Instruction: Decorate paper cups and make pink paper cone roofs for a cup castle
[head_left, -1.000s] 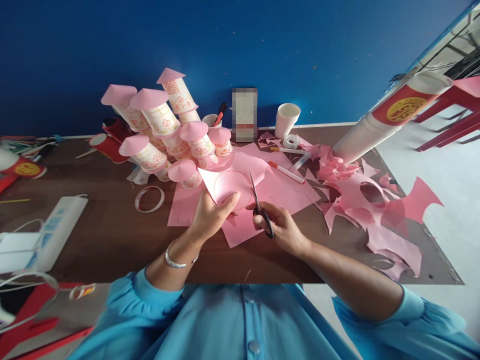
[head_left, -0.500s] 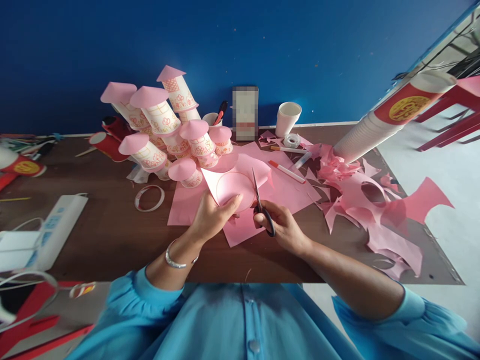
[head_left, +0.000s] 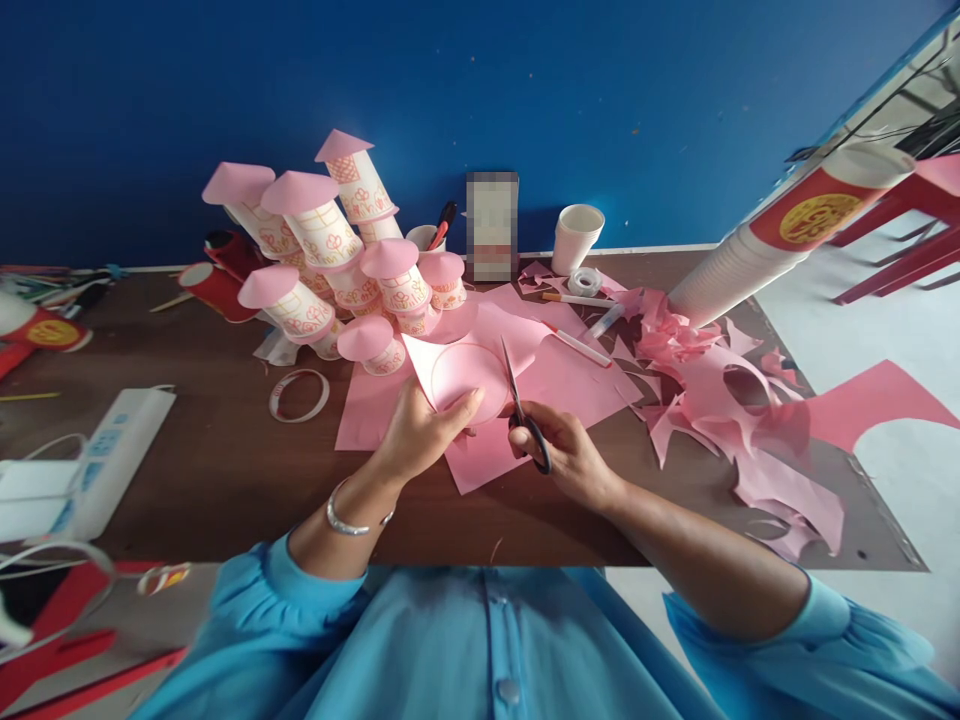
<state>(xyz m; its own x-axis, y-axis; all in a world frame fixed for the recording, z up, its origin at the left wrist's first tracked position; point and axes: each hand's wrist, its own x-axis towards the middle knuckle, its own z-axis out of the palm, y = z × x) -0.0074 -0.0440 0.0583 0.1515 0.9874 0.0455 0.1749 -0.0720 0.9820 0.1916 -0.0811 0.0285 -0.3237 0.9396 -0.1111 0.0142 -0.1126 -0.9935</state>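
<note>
My left hand [head_left: 429,425] pinches a piece of pink paper [head_left: 469,380] with a circle drawn on it, thumb on top near the lower edge. In my right hand [head_left: 566,450] is a pair of scissors [head_left: 513,375] with dark handles, its blades pointing up and away at the right side of the drawn circle. The blades look nearly closed, and the paper lies against them. Beneath both hands, larger pink sheets [head_left: 480,465] are spread on the brown table [head_left: 247,490].
Decorated paper-cup towers [head_left: 330,240] with pink cone roofs stand at the back left. Pink scraps [head_left: 750,400] cover the right side, near a tall leaning stack of cups [head_left: 757,250]. A phone [head_left: 491,230], a white cup [head_left: 577,240] and a tape roll [head_left: 298,396] are around.
A pink scrap at the far right edge has shifted outward and spread wider. My hands, the scissors and the held paper have barely moved.
</note>
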